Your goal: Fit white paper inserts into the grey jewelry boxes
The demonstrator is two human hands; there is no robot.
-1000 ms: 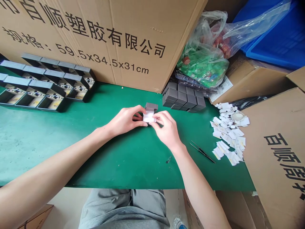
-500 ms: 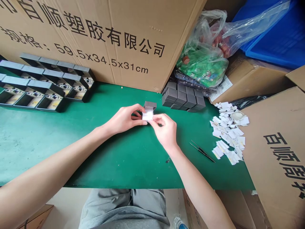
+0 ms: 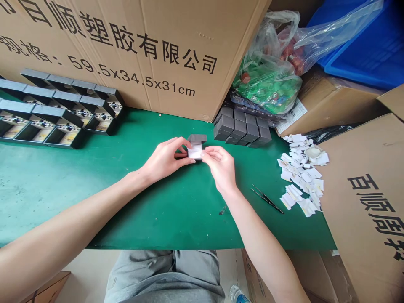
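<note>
A small grey box [image 3: 197, 138] with its lid raised stands on the green table [image 3: 94, 176], showing a white insert [image 3: 195, 150]. My left hand [image 3: 166, 158] curls around the box from the left, fingers and thumb closed on it. My right hand [image 3: 221, 166] meets it from the right, its fingertips pinched on the white insert's edge.
A large printed carton [image 3: 142, 50] stands behind. Open dark boxes [image 3: 57, 113] line the left. A stack of shut grey boxes [image 3: 241, 128] sits right of my hands. Tweezers [image 3: 267, 199] and a pile of white paper pieces [image 3: 303, 172] lie further right, beside more cartons [image 3: 369, 202] and a plastic bag [image 3: 271, 80].
Both hands stay on the small box. My right hand's fingertips shifted slightly left and up along the white insert; the box barely moved.
</note>
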